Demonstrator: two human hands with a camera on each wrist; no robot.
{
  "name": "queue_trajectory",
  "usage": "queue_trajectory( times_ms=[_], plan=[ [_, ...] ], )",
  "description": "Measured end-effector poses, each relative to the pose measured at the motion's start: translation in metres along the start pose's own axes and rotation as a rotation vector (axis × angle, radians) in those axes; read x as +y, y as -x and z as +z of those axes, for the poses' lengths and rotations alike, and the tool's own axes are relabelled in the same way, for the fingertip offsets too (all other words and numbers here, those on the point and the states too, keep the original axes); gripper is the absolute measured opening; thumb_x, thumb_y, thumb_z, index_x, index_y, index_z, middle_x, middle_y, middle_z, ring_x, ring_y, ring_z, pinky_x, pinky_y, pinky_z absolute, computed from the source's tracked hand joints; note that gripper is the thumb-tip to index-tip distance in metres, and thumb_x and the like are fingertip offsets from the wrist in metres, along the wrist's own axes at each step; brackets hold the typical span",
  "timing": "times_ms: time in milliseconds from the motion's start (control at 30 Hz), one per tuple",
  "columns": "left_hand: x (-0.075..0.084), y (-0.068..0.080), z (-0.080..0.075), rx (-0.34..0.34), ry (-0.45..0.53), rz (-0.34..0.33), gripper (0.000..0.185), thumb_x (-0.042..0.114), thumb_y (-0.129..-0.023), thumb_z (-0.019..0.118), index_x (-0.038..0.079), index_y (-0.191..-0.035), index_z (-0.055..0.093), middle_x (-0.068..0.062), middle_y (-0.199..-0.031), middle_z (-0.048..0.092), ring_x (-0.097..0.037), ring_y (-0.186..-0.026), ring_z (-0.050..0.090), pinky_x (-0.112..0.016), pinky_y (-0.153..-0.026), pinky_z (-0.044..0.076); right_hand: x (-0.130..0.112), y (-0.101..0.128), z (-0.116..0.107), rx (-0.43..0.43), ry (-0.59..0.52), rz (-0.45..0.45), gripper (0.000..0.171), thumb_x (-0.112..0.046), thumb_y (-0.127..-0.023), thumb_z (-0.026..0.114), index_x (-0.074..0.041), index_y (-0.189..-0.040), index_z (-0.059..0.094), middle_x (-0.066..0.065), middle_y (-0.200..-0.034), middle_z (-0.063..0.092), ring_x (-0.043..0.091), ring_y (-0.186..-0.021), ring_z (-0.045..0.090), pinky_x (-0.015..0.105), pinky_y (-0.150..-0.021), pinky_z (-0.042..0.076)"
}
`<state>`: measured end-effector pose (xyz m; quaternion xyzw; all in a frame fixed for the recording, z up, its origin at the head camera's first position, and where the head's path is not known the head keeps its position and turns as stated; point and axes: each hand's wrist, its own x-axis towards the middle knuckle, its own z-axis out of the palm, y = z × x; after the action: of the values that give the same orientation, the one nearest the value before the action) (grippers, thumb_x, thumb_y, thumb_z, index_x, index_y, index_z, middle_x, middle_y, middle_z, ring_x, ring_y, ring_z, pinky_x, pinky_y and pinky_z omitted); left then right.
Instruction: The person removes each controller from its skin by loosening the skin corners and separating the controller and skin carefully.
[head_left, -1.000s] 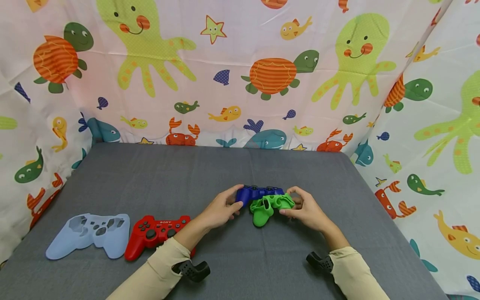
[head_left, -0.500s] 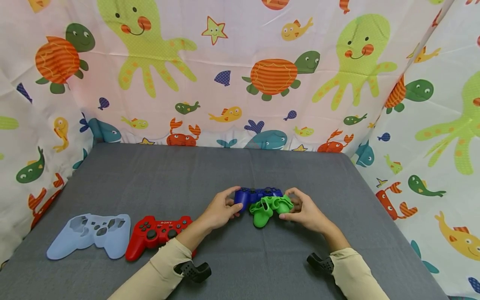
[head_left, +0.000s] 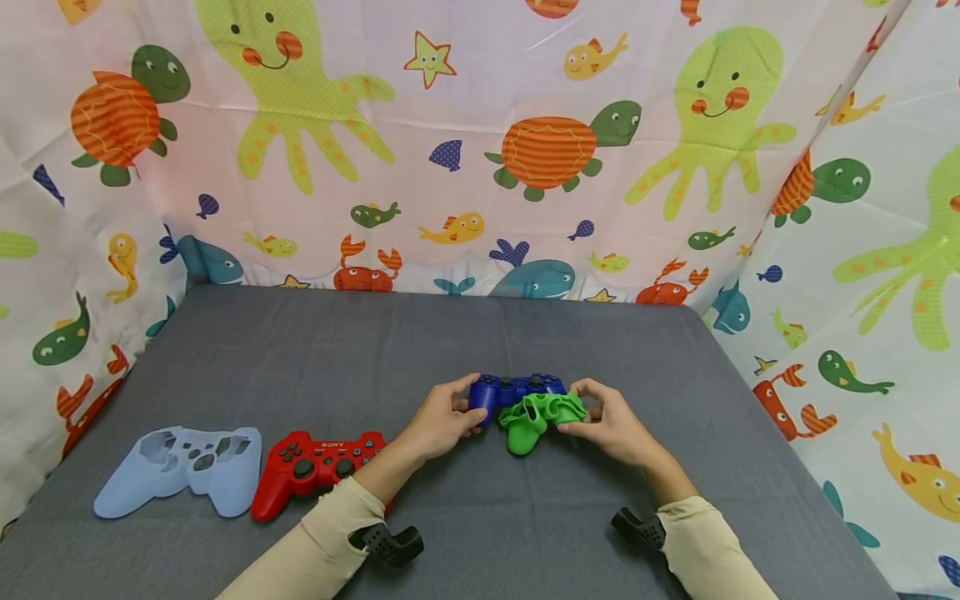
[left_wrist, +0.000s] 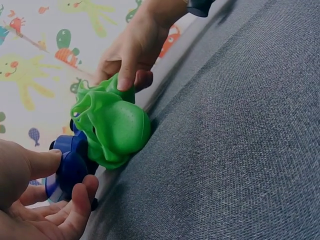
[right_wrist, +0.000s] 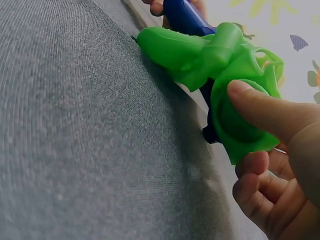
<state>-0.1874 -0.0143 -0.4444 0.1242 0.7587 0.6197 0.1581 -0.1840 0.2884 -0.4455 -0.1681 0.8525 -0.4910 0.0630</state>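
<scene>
A blue game controller (head_left: 486, 395) is held just above the grey table in the head view. My left hand (head_left: 441, 422) grips its left handle between thumb and fingers. A crumpled green silicone controller cover (head_left: 527, 427) hangs over the controller's right part, its left half loose in front. At the right end my right hand (head_left: 613, 423) pinches the cover, with the thumb on the green rubber (right_wrist: 175, 47) in the right wrist view. The controller's right handle is hidden under the cover. In the left wrist view, the blue handle (left_wrist: 71, 169) is bare between my left thumb and fingers.
A red controller (head_left: 288, 475) lies left of the middle, partly behind my left forearm. Beside it rests a light blue silicone cover (head_left: 213, 479). Cloth with sea animals (head_left: 465, 108) hangs around the grey table (head_left: 375, 342).
The blue controller and green cover have shifted very slightly left and down, and both hands keep their hold. The other things lie as before.
</scene>
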Motion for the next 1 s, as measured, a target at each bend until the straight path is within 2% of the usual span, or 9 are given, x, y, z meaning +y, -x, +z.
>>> queue_trajectory(
  times_ms=[200, 267, 367, 433, 500, 767, 1000],
  plan=[
    [0.0013, 0.0007, 0.0006, 0.019, 0.009, -0.006, 0.062, 0.004, -0.099, 0.062, 0.005, -0.156, 0.037, -0.024, -0.111, 0.073, -0.028, -0.082, 0.073, -0.036, -0.072, 0.058, -0.0017, -0.0003, 0.0006, 0.02, 0.033, 0.019, 0.035, -0.01, -0.086, 0.08, -0.002, -0.107, 0.054, -0.007, -0.055, 0.031, 0.003, -0.041, 0.028, 0.022, -0.042, 0.03],
    [0.002, 0.0008, 0.0012, 0.026, 0.017, -0.008, 0.062, 0.005, -0.099, 0.063, 0.006, -0.155, 0.038, -0.025, -0.111, 0.073, -0.029, -0.082, 0.073, -0.037, -0.072, 0.058, -0.0017, -0.0004, 0.0008, 0.03, 0.022, 0.023, 0.034, -0.009, -0.085, 0.081, -0.002, -0.105, 0.054, -0.004, -0.061, 0.036, 0.003, -0.041, 0.029, 0.022, -0.042, 0.03],
    [0.0017, 0.0008, 0.0021, 0.032, 0.015, -0.006, 0.062, 0.005, -0.099, 0.063, 0.005, -0.155, 0.038, -0.025, -0.11, 0.073, -0.029, -0.081, 0.073, -0.037, -0.071, 0.058, -0.0011, -0.0005, 0.0007, 0.04, 0.003, 0.016, 0.036, -0.007, -0.085, 0.081, -0.002, -0.109, 0.054, 0.008, -0.084, 0.057, 0.003, -0.042, 0.031, 0.023, -0.042, 0.033],
    [0.0019, 0.0006, 0.0023, 0.031, 0.013, -0.009, 0.062, 0.005, -0.099, 0.064, 0.006, -0.156, 0.038, -0.024, -0.109, 0.074, -0.027, -0.081, 0.073, -0.036, -0.071, 0.058, -0.0013, -0.0001, 0.0004, 0.045, -0.007, 0.013, 0.038, -0.006, -0.085, 0.081, -0.002, -0.112, 0.054, 0.015, -0.106, 0.06, 0.004, -0.042, 0.032, 0.023, -0.043, 0.034],
    [0.0017, 0.0005, 0.0023, 0.028, 0.006, -0.007, 0.063, 0.005, -0.099, 0.063, 0.005, -0.156, 0.037, -0.023, -0.109, 0.074, -0.024, -0.08, 0.073, -0.035, -0.071, 0.058, -0.0016, 0.0001, -0.0002, 0.043, -0.005, 0.02, 0.039, -0.006, -0.085, 0.08, -0.003, -0.115, 0.055, 0.02, -0.117, 0.059, 0.004, -0.042, 0.032, 0.023, -0.043, 0.035],
    [0.0004, -0.0006, 0.0029, 0.023, -0.004, -0.015, 0.063, 0.006, -0.099, 0.064, 0.007, -0.156, 0.037, -0.022, -0.109, 0.074, -0.022, -0.079, 0.073, -0.033, -0.071, 0.058, -0.0049, 0.0006, -0.0025, 0.022, 0.029, 0.044, 0.034, -0.008, -0.085, 0.081, -0.003, -0.111, 0.059, 0.011, -0.103, 0.059, 0.003, -0.041, 0.033, 0.022, -0.041, 0.033],
    [0.0005, 0.0001, 0.0035, 0.024, -0.002, -0.022, 0.063, 0.006, -0.099, 0.064, 0.007, -0.156, 0.038, -0.022, -0.108, 0.074, -0.021, -0.078, 0.072, -0.033, -0.07, 0.057, -0.0054, 0.0008, -0.0037, 0.032, 0.064, 0.032, 0.029, -0.009, -0.082, 0.084, -0.004, -0.103, 0.065, 0.008, -0.095, 0.063, 0.003, -0.043, 0.04, 0.022, -0.042, 0.034]
  ],
)
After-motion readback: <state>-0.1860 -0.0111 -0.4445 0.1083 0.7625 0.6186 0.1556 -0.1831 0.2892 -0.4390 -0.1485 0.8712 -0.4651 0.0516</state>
